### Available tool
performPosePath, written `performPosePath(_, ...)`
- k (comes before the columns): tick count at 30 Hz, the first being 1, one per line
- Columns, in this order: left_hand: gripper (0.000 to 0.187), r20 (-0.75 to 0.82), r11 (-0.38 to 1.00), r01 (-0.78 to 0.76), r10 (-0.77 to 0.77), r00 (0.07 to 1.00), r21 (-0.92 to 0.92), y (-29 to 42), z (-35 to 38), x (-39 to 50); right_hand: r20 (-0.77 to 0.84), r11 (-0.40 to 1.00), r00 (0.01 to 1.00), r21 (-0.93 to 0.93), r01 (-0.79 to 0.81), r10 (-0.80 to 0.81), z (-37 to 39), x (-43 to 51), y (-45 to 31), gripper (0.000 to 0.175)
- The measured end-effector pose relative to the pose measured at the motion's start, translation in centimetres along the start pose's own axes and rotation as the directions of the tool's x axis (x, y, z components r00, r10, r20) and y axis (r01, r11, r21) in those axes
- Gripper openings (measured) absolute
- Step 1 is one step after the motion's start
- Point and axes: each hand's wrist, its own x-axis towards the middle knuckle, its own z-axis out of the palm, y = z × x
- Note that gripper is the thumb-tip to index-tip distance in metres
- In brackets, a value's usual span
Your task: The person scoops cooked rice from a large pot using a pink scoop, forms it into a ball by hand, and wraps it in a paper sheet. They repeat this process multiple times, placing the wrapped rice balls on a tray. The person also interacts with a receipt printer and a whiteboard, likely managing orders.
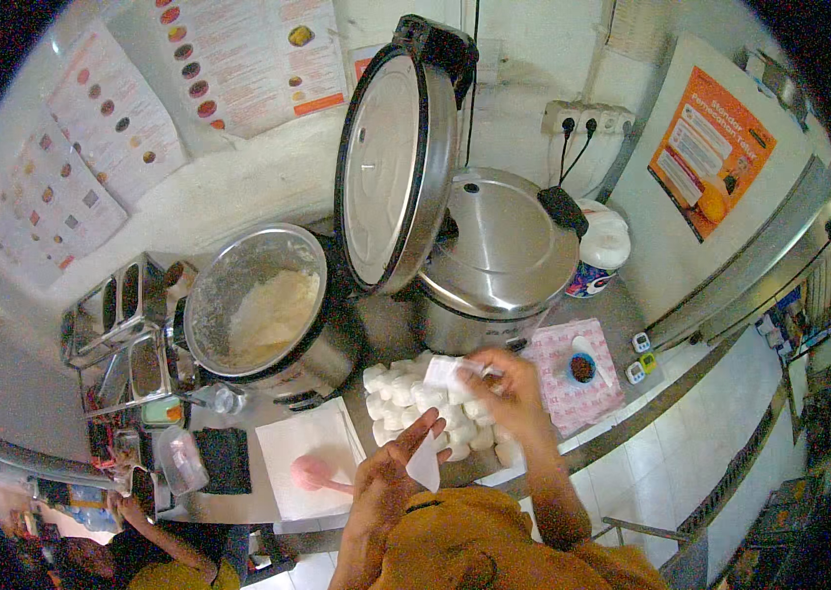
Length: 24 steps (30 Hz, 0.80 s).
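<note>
My right hand (509, 391) grips a small white packet or folded paper (445, 371) above the counter; motion blurs it. Between the fingers of my left hand (389, 468) is a small white paper sheet (424, 464). Just beyond both hands, several white wrapped bundles (393, 391) are crowded together, their contents hidden. To the left, an uncovered rice cooker (327, 365) holds white rice (275, 310), its steel lid (386, 162) raised. A pink rice scoop (310, 472) rests on a stack of white paper (279, 431) beside my left hand.
Right of the bundles, pink-printed paper (563, 405) carries a blue cup (582, 368) of dark contents and a white spoon (599, 358). A covered rice cooker (511, 251) and white tub (603, 236) stand behind. Metal rack (150, 361) at left; another person's hand (128, 509) lower left.
</note>
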Motion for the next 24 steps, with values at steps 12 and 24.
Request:
performPosePath(12, 0.040, -0.289, 1.000, -0.008, 0.007, 0.957, -0.002, -0.4, -3.5, -3.6, 0.041, 0.797, 0.994, -0.595, 0.106, -0.101, -9.3, 17.9, 7.6, 0.047)
performPosePath(24, 0.032, -0.330, 0.996, -0.080, 0.065, 0.942, -0.033, 0.0, -4.7, -4.6, -0.077, 0.574, 0.991, -0.819, 0.002, -0.113, -8.8, 17.0, 7.7, 0.063)
